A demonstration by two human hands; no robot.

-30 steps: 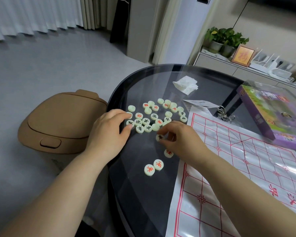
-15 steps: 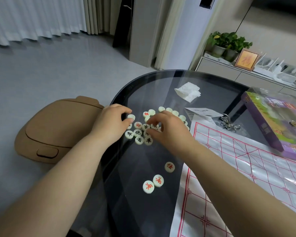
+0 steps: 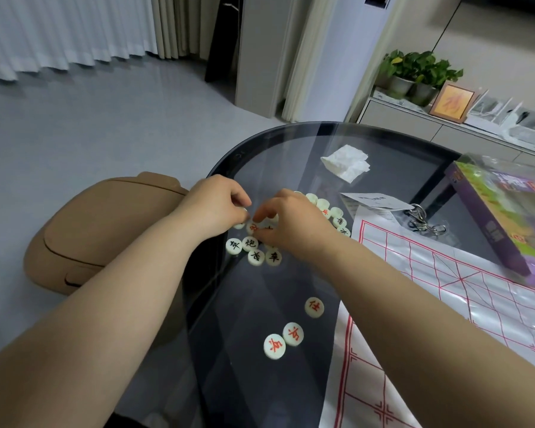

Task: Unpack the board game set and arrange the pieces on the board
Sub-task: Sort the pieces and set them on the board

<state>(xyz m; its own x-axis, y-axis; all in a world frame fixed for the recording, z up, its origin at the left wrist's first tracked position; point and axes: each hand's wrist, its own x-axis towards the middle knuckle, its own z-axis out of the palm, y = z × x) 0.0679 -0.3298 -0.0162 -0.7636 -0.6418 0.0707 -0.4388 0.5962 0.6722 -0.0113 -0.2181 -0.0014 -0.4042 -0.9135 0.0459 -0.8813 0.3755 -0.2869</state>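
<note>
Three loose red pieces (image 3: 292, 333) lie near the worktop's (image 3: 260, 288) near-left edge, just beside the board sheet (image 3: 430, 257). Farther along the left edge sits the piece pile (image 3: 254, 250). The right hand (image 3: 294, 225) pinches a red-marked piece (image 3: 253, 227). The left hand (image 3: 215, 208) is curled over the pile, grasp not determinable. A game box (image 3: 491, 230) sits at the right edge.

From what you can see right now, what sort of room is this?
Most likely a home living room: long white pleated curtains to the floor, a low grey sideboard bearing green potted plants and a framed picture, and a round dark glass table.
</note>
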